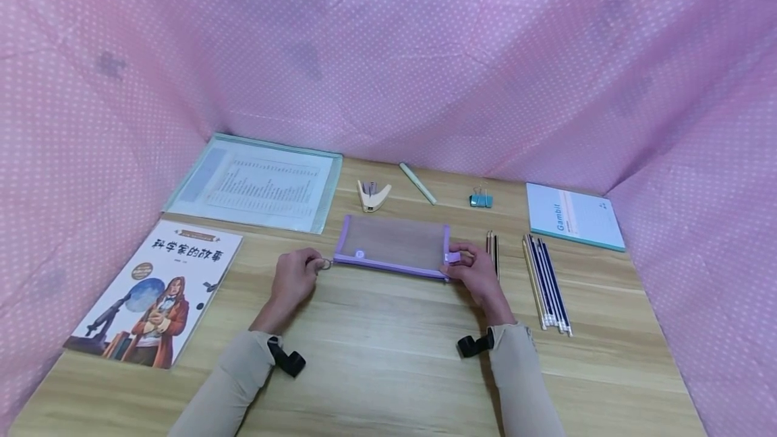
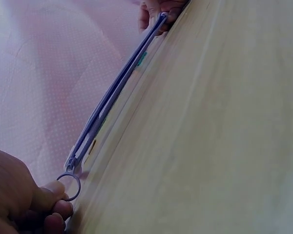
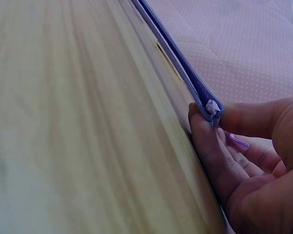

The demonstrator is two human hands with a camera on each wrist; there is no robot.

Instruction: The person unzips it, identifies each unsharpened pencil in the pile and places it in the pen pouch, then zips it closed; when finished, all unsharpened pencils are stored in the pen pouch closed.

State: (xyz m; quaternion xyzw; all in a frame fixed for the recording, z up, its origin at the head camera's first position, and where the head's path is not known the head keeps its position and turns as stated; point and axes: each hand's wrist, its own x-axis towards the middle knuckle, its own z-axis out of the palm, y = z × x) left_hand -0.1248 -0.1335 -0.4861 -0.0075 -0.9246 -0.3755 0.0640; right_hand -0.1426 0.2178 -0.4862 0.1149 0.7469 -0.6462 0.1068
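A purple-edged mesh zipper pouch (image 1: 393,246) lies flat on the wooden table (image 1: 388,349), its zipper edge (image 2: 110,100) toward me. My left hand (image 1: 296,276) pinches the metal pull ring (image 2: 69,186) at the pouch's left end. At the right end, my right hand (image 1: 475,272) pinches the pouch's corner (image 3: 211,108) between thumb and forefinger. The wrist views show the pouch edge-on, stretched between both hands.
A picture book (image 1: 159,288) lies at the left, a clear document folder (image 1: 257,183) behind it. A stapler (image 1: 372,195), pale green pen (image 1: 417,183) and teal binder clip (image 1: 481,199) sit behind the pouch. Pencils (image 1: 546,282) and a notebook (image 1: 573,216) lie right. Pink dotted cloth surrounds the table.
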